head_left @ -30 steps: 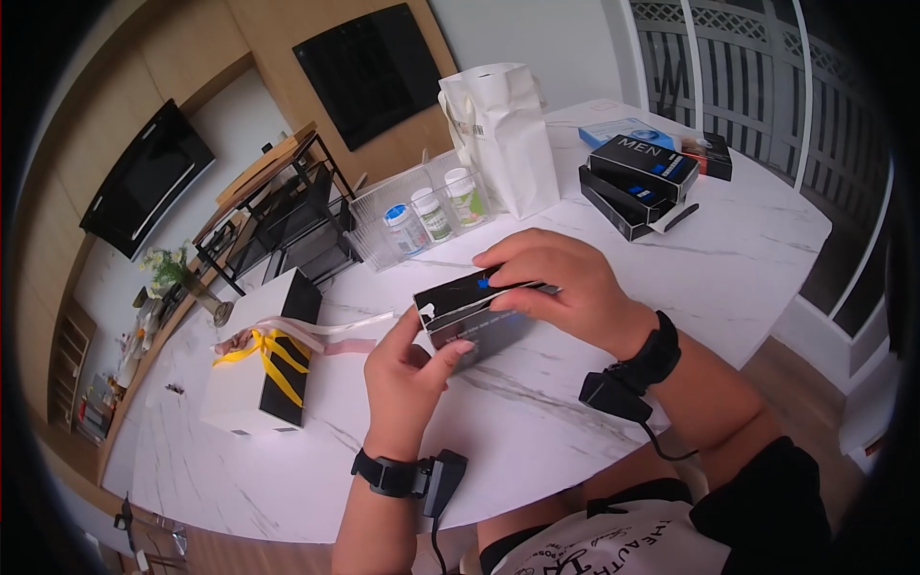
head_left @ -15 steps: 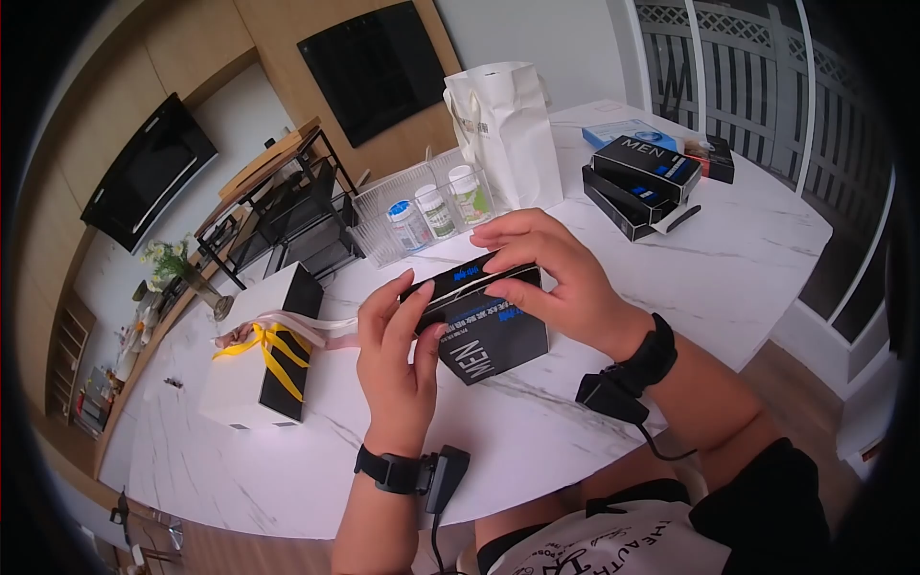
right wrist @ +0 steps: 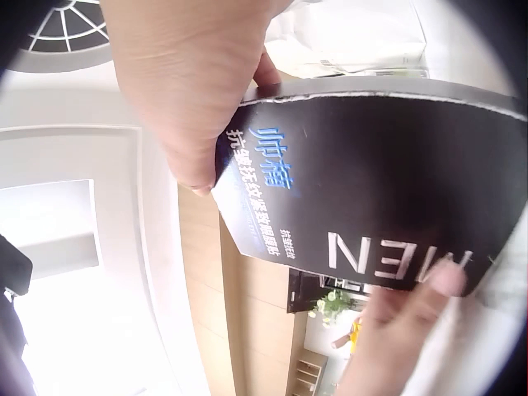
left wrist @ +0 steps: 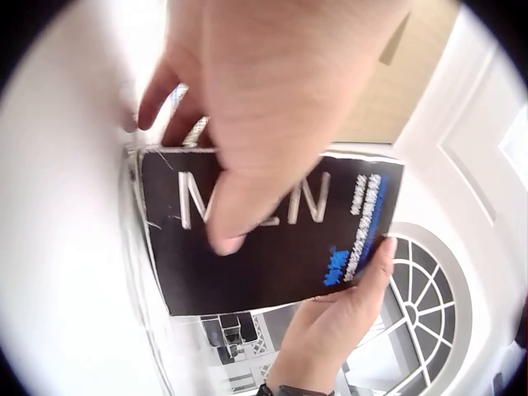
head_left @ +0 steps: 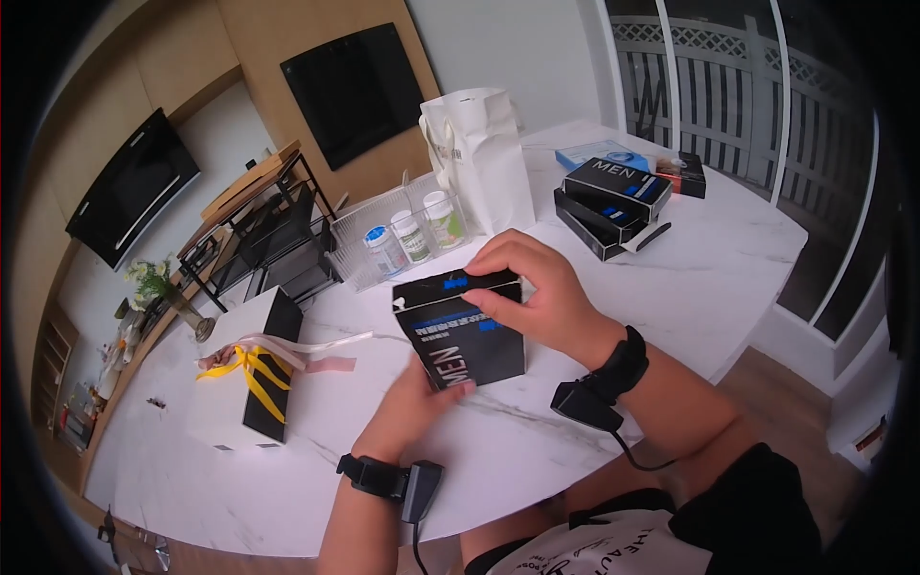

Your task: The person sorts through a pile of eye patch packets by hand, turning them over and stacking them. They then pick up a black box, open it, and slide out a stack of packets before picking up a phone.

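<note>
A black box (head_left: 479, 350) lettered MEN stands upright over the table, its narrow top face shut. The right hand (head_left: 541, 292) pinches its upper right part, thumb on the front and fingers over the top. Low on the box's left side, the left hand (head_left: 407, 407) grips it with the thumb on the front; its other fingers are hidden behind in the head view. In the left wrist view the left thumb lies across the lettering of the box (left wrist: 272, 272). The right wrist view shows the box (right wrist: 371, 181) held between both hands.
Several black boxes (head_left: 618, 182) are stacked at the back right, near a blue box (head_left: 599, 155). A white paper bag (head_left: 484, 163) stands beside a clear organizer (head_left: 355, 259) with bottles. At left lies a white and black box (head_left: 225, 417) with a yellow ribbon (head_left: 259, 379).
The left hand has moved from the box's top left down to its lower left side. The box has turned more upright, its front now facing the head camera.
</note>
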Demonstrator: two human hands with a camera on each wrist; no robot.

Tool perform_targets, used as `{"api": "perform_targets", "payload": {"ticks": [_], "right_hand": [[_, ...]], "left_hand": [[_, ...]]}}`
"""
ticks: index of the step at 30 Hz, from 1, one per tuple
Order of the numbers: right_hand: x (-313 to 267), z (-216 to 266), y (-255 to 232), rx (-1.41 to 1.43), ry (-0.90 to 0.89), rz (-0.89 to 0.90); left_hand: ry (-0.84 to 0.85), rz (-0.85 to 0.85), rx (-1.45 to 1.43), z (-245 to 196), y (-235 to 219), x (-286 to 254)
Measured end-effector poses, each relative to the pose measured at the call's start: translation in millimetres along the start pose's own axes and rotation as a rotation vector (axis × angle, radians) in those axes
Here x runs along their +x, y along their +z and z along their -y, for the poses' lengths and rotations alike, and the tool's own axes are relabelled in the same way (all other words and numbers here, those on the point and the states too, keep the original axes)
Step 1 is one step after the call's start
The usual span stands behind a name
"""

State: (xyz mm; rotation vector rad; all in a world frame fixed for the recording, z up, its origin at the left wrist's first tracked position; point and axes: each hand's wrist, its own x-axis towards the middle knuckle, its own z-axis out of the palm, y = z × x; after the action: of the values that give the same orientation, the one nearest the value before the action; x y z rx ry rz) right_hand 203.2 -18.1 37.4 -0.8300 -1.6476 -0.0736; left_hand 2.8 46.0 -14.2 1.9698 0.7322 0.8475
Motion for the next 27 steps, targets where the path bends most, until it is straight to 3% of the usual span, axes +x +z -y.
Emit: {"api": "perform_targets", "payload": {"ticks": [2,6,7,8,10,11,14,15,16,17,19,20,21,25,27], "right_hand": [[2,2,-9,-0.041,0.065,-0.011],[8,4,-25,-0.003,0.165,0.065],[10,5,-33,0.013,0.256,0.219],[13,11,-39,0.005,0.25,0.223],[21,24,-50,0.048,0.497,0.417],[18,23,-53,0.045,0.471,0.47],[10,20,-68,0.189,0.624,0.513],[6,10,-77,0.269,0.669,0.437],[-5,-13,-89,0.216,0.606,0.303],[0,-5,-106,0.072,0.774,0.193],[-4,-35,-136,0.214,0.841,-0.264],[5,-28,-141,0.301,0.805,-0.463],[3,-54,-165,0.428,0.74,-0.507],[-1,-107,-223,0.269,0.79,-0.543],[-6,-135,-234,0.115,0.938,-0.539]], "left_hand": [[-0.066,0.311,-0.007,17,0,4],[-0.088,0.165,-0.232,11,1,5],[-0.056,0.069,-0.209,24,-1,9],[-0.048,0.068,-0.215,20,-5,9],[-0.018,-0.102,-0.293,10,-10,11],[0.038,-0.09,-0.345,13,-11,12],[0.009,-0.151,-0.26,4,-12,9],[0.009,-0.145,-0.322,1,-10,8],[0.012,-0.16,-0.343,3,-9,8],[0.038,-0.122,-0.304,5,-8,8],[0.065,-0.103,-0.279,8,-6,7],[0.052,-0.056,-0.235,9,-6,7],[0.04,-0.006,-0.186,9,-5,7],[0.098,0.028,-0.105,8,-6,6],[0.104,0.062,-0.046,2,-6,4]]}}
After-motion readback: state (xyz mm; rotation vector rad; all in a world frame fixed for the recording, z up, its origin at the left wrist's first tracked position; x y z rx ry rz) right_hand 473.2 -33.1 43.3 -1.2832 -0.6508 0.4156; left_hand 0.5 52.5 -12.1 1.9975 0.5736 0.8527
